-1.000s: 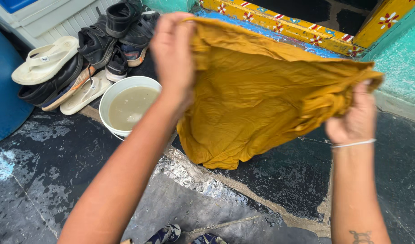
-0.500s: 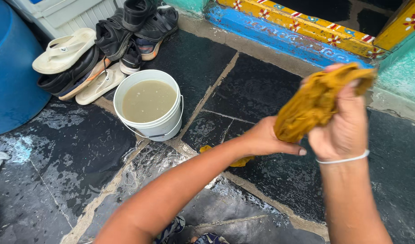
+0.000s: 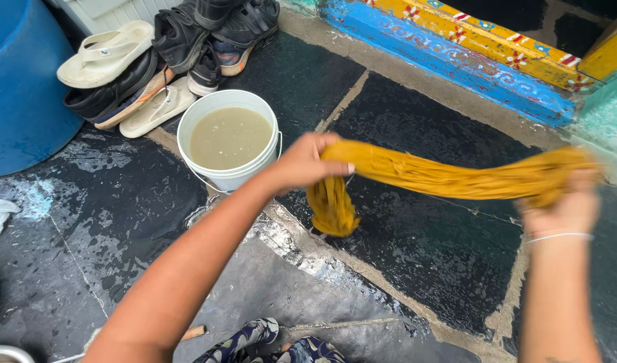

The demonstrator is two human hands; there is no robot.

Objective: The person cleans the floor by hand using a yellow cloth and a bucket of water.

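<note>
— So, where is the mustard-yellow cloth twisted into a long rope?

— Stretched in the air between both hands, above the wet black stone floor. The left hand has its grip clamped round one end of the rope; the right hand is closed on the other end, though that side is blurred.

— Does any of it hang outside the grip?

— Yes. Past the left hand a short bunched tail drops straight down, ending just above the floor, near a pale joint between the slabs. The long middle stretch runs nearly level from the left fingers across to the right hand, sagging only slightly.

— What wears the thin white band?

— The right wrist, just below the closed hand.

— And around them?

— A white plastic bucket of cloudy brownish water stands on the floor just beside the left hand, on its far side. Behind the bucket lies a heap of pale flip-flops and dark sandals and shoes. A big blue barrel fills the left edge. Along the top runs a painted doorstep, blue below and yellow with small flowers above. At the bottom edge, dark patterned fabric on the person's legs shows.
</note>
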